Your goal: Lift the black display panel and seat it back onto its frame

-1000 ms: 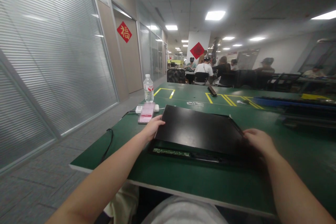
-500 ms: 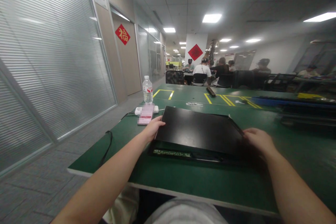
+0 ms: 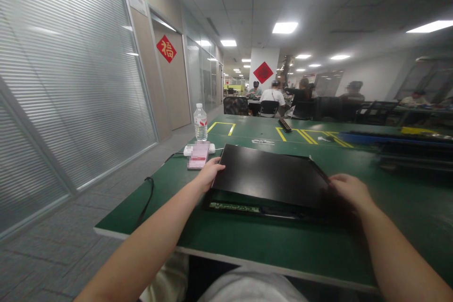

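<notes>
A flat black panel (image 3: 269, 177) lies tilted over a dark frame on the green table (image 3: 247, 236); a strip of green circuit board (image 3: 231, 207) shows under its near edge. My left hand (image 3: 208, 173) grips the panel's left edge. Gripping its right edge is my right hand (image 3: 348, 189). The near edge of the panel is raised slightly above the frame.
A pink phone (image 3: 198, 155), a white charger block and a water bottle (image 3: 200, 123) stand left of the panel. A black cable (image 3: 146, 193) hangs over the table's left edge. Yellow tape marks (image 3: 307, 134) and dark trays (image 3: 406, 146) lie farther back. Several people sit at distant desks.
Only the head camera shifted slightly; both hands keep their hold on the panel's edges and the panel stays in place.
</notes>
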A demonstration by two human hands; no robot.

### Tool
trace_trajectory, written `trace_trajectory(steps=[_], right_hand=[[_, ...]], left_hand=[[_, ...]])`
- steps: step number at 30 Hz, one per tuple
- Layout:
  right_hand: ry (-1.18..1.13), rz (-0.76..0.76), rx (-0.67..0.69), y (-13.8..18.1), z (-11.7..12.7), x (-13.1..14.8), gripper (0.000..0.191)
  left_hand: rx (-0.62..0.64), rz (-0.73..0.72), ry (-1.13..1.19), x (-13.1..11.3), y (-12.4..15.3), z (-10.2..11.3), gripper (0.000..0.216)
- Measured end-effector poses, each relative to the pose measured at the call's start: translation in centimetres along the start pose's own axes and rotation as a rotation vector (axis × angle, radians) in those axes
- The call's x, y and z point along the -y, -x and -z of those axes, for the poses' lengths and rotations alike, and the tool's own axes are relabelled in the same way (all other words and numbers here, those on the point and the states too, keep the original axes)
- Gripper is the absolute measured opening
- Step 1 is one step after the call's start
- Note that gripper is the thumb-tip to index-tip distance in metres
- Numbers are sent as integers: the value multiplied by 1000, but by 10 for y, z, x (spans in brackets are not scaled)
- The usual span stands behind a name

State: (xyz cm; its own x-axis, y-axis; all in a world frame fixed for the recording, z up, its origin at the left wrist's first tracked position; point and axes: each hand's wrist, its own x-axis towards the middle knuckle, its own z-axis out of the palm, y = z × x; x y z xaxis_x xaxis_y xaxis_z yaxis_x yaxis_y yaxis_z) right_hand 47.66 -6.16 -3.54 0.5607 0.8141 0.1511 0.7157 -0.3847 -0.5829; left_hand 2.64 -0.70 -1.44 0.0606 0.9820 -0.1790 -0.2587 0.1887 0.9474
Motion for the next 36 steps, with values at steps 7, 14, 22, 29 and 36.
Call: trace_trajectory(steps=[7, 14, 22, 29, 36], right_hand=[[7, 10, 6, -2, -1, -3, 24], [30, -18, 29, -1, 2, 1, 24], [33, -19, 5, 3, 5, 5, 24], [-17, -45, 25, 5, 7, 7, 22], [5, -59, 12, 6, 9, 7, 22]], left_hand=[[-20, 7, -20, 0, -1, -2, 53], [-31, 3, -70, -1, 4, -4, 45], [-26, 7, -76, -2, 7, -3, 45], [-19, -14, -67, 3, 4, 0, 48], [-61, -52, -71, 7, 6, -5, 48]])
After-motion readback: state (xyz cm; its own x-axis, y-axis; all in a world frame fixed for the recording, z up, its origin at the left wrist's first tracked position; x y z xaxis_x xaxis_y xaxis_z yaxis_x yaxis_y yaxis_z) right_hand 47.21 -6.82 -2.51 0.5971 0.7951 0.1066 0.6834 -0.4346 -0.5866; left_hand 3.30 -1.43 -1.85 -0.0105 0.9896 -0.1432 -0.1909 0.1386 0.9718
